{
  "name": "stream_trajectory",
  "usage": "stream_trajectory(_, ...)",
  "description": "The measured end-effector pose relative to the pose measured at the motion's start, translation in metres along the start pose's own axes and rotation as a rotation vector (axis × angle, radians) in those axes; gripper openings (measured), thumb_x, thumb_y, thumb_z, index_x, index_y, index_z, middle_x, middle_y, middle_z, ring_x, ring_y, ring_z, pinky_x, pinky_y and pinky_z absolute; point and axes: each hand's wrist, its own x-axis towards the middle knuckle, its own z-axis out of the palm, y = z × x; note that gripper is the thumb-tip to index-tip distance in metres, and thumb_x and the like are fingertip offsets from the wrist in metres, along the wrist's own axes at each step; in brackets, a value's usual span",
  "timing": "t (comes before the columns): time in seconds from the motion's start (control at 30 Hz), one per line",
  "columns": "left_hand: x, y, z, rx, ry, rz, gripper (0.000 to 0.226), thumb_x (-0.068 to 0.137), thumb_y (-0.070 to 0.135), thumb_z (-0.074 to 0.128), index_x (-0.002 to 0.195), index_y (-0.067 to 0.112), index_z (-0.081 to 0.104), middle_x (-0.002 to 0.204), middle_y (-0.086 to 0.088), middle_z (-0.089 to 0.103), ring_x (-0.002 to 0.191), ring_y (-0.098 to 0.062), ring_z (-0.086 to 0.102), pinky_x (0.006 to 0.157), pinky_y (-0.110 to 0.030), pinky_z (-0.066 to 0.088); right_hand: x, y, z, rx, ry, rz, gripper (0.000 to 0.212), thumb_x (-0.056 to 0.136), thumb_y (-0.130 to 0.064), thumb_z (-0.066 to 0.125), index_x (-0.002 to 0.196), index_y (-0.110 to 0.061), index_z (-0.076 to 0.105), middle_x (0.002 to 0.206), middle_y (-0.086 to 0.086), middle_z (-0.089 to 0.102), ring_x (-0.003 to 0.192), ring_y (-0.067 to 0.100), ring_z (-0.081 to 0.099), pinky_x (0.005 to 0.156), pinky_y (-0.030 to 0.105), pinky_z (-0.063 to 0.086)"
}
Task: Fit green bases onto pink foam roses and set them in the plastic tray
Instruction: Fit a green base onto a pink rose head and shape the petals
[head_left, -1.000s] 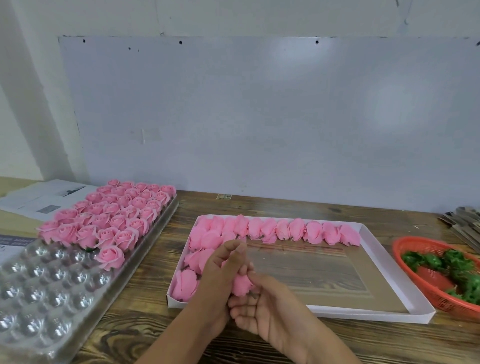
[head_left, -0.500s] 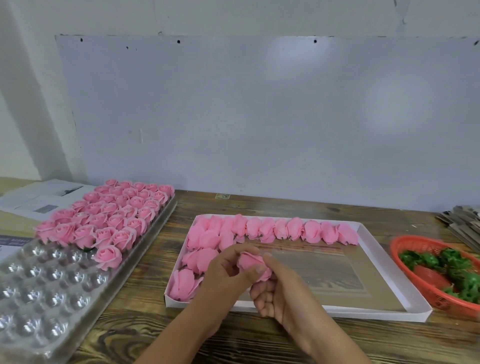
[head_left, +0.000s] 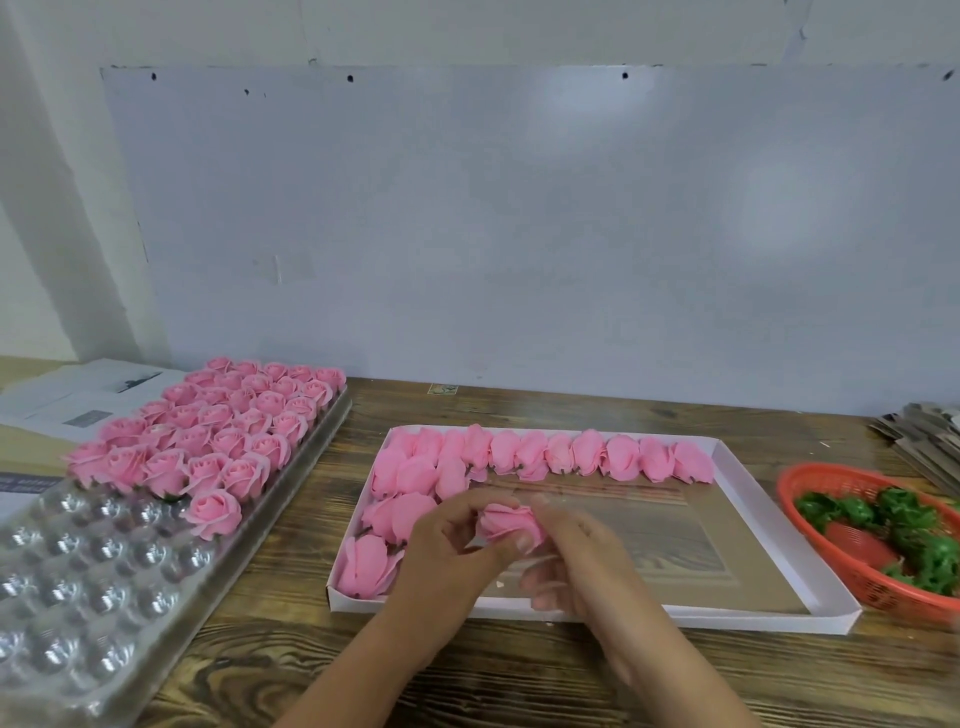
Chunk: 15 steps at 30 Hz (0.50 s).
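Wooden table (head_left: 519, 675), pink rose (head_left: 506, 522) pinched between left hand (head_left: 457, 558), right hand (head_left: 582, 561)

The worktop (head_left: 519, 670) is dark, strongly grained wood with a matt, rough-looking face, and the plastic tray (head_left: 78, 597) on it is clear, thin, moulded plastic whose cups throw back bright glossy glints. The pink foam roses (head_left: 218, 431) seated in it, and the loose ones in the white box (head_left: 779, 519), look soft and matt with no shine, while that box is smooth matt card with a glossy, reflective floor. The orange basket (head_left: 831, 561) is shiny perforated plastic holding green bases (head_left: 904, 512) of crinkled, faintly glossy material, and printed paper sheets (head_left: 78, 400) lie flat and matt behind the tray.
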Motion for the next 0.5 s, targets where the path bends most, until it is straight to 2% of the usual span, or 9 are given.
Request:
stream_trajectory(0.1, 0.0011, 0.0006, 0.0003, -0.027, 0.022, -0.045, 0.021, 0.084, 0.021, 0.081, 0.102, 0.029, 0.077, 0.099, -0.002, 0.077, 0.084, -0.008, 0.07, 0.069, -0.02, 0.055, -0.0032, -0.004, -0.0045, -0.013, -0.045, -0.141, 0.017, 0.09, -0.032, 0.065, 0.105, -0.027, 0.071, 0.098, 0.002, 0.073, 0.08, 0.013, 0.07, 0.064, 0.025, 0.055)
stream_trajectory(0.23, 0.002, -0.0001, 0.0001, -0.039, 0.066, -0.116, 0.026, 0.076, 0.042, 0.08, 0.098, 0.028, 0.077, 0.096, -0.004, 0.077, 0.082, -0.014, 0.071, 0.066, -0.023, 0.056, -0.0076, -0.0084, -0.0056, -0.11, -0.126, -0.24, 0.024, 0.089, -0.014, 0.068, 0.104, -0.032, 0.074, 0.104, -0.004, 0.074, 0.088, 0.014, 0.07, 0.073, 0.028, 0.057)
stream_trajectory(0.37, 0.0017, -0.0009, -0.0015, -0.047, 0.045, -0.125, 0.03, 0.077, 0.048, 0.077, 0.099, 0.027, 0.076, 0.099, -0.004, 0.077, 0.085, -0.016, 0.071, 0.066, -0.025, 0.056, -0.0059, -0.0057, -0.0063, -0.076, -0.113, -0.251, 0.022, 0.089, -0.01, 0.068, 0.103, -0.024, 0.076, 0.103, 0.002, 0.075, 0.087, 0.016, 0.071, 0.073, 0.025, 0.056)
stream_trajectory(0.5, 0.0003, 0.0001, -0.001, -0.043, -0.007, -0.12, 0.033, 0.076, 0.039, 0.082, 0.107, 0.033, 0.073, 0.105, 0.0, 0.075, 0.087, -0.012, 0.071, 0.067, -0.025, 0.057, 0.0006, -0.0009, -0.0086, -0.011, -0.046, -0.192, 0.017, 0.091, -0.011, 0.065, 0.105, -0.015, 0.075, 0.096, 0.013, 0.074, 0.081, 0.018, 0.069, 0.068, 0.024, 0.054)
